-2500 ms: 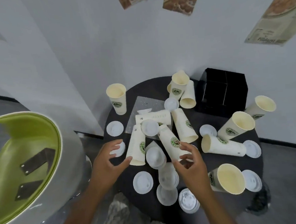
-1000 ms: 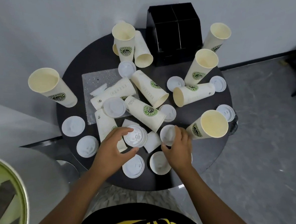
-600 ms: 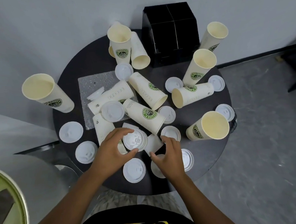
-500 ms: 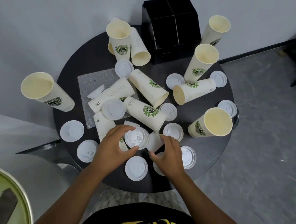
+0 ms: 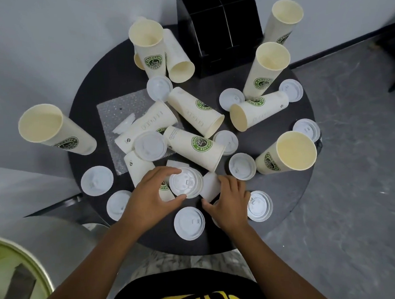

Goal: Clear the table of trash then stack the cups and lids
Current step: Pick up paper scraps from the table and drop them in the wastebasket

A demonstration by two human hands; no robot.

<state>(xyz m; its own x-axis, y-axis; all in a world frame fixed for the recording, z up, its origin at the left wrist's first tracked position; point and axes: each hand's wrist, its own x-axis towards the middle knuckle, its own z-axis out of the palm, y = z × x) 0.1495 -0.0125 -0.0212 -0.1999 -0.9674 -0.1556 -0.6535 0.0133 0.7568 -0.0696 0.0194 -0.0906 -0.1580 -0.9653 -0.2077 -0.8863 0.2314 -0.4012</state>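
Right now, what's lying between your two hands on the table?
In the head view, the left hand grips a small lid stack; between it and the right hand lies a white scrap, touched by the right fingers.

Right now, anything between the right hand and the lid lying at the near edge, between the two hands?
Nothing visible. The lid lies flat on bare table, just left of the right hand, with no cup or other lid across the gap. The left hand holds a small stack of lids further back, clear of that path.
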